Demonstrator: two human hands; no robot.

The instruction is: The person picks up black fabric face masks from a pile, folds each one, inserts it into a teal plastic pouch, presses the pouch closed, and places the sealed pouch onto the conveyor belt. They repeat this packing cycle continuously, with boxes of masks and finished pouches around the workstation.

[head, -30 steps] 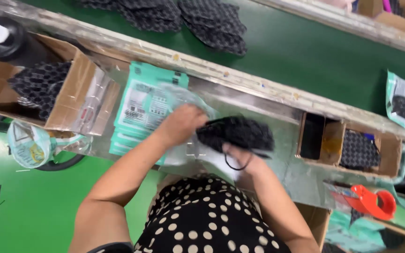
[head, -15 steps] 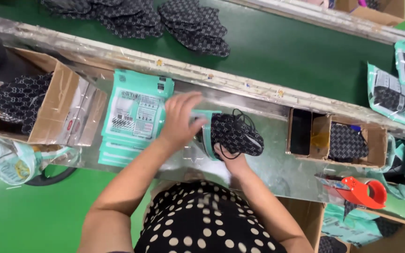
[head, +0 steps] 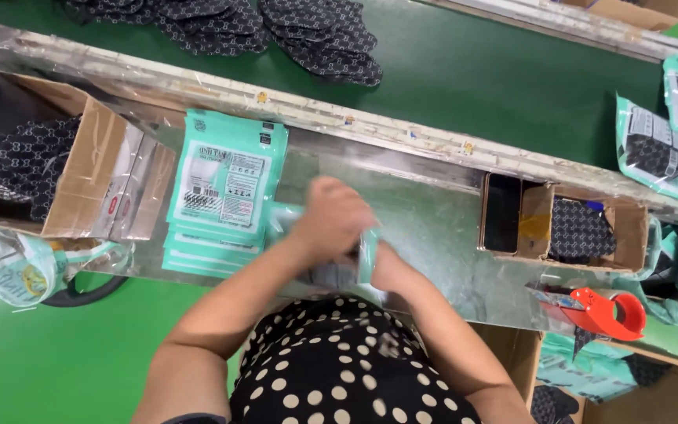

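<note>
— Shiny metal covers the work table, with a green belt behind it. What do the hands do?

— Both meet near the front edge of the table. The left hand lies on top, the fingers curled down over a teal pouch. It looks closed on the pouch, but the hand is blurred, so I am not fully sure.

— And the right hand?

— The right hand is under and beside the left one. Only the wrist part and a little of the palm show. It touches the pouch, but I cannot tell how far it is open.

— Where is the pouch exactly?

— Between the two hands, just right of a stack of teal pouches that lies flat on the table. Most of it is hidden, and I cannot see what is inside.

— What else is hard to see?

— A cardboard box on the left holds dark patterned pieces, partly cut off by the frame. Some dark patterned pieces on the belt are cut off at the top. A red tape dispenser sits at the right.
</note>
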